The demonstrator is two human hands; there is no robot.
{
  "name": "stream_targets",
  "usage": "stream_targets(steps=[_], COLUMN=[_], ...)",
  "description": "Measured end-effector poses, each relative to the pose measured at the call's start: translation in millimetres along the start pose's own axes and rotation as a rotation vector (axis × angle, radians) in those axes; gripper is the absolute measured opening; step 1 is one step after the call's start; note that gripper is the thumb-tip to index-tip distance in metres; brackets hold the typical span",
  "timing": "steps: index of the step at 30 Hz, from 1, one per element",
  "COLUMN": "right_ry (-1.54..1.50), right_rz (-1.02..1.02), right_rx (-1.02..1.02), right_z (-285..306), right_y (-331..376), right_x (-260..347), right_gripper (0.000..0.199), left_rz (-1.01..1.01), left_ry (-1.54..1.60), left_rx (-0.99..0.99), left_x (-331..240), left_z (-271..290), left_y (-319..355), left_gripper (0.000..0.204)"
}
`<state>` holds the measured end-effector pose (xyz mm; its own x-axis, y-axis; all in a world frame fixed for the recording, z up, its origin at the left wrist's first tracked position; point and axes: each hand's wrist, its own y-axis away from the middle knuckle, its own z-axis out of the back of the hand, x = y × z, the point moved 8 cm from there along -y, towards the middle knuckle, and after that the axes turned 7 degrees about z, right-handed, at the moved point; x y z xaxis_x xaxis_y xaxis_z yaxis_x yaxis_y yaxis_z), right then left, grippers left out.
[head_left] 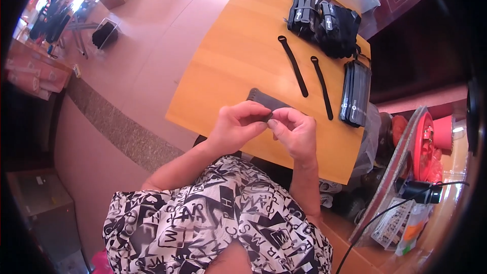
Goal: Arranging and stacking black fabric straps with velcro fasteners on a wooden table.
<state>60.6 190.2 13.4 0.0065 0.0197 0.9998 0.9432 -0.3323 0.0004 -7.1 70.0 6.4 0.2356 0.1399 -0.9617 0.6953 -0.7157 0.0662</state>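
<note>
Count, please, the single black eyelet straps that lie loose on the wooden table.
2. The left eyelet strap lies near the table's middle; the right eyelet strap lies between it and the dark stack. Others may be hidden.

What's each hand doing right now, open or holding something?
Left hand: closed, pinching a small dark piece.
Right hand: closed, pinching the same piece.

Short-sleeved black-and-white letter-print top (203,218)
</note>
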Motion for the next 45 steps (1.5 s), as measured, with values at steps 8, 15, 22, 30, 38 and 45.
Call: stream_targets(steps=[8,15,22,30,38,45], right_ry=[-0.006,-0.047,-0.121,-0.175,-0.260,-0.114], right_rz=[0.001,-0.058,-0.036,-0.179,-0.162,-0.046], right_rx=[-0.018,-0.026,-0.021,0.050,0.041,0.119], right_z=[-0.3,-2.0,7.1,14.8,11.7,-0.1], right_y=[5.9,18.2,29.5,30.2,29.6,29.9], right_x=[-5.4,-14.7,-32.0,-55.8,-79.1,-57.3], right_gripper=[0.010,0.009,0.009,0.011,0.007,0.006], left_rz=[-0.123,-0.664,-0.666,-0.681,-0.523,-0.524], left_ry=[-0.252,-0.649,-0.698,-0.731,-0.698,-1.201], left_rx=[-0.040,-0.096,0.045,0.106,0.077,0.343], left_x=[-8.4,-34.7,-26.8,-4.7,-1.2,-21.3], left_z=[-8.3,-26.4,-37.8,-46.2,-37.8,-51.6], left_y=[8.7,29.6,35.7,30.8,18.9,19.1], left_gripper=[0.024,0.026,0.028,0.026,0.023,0.011])
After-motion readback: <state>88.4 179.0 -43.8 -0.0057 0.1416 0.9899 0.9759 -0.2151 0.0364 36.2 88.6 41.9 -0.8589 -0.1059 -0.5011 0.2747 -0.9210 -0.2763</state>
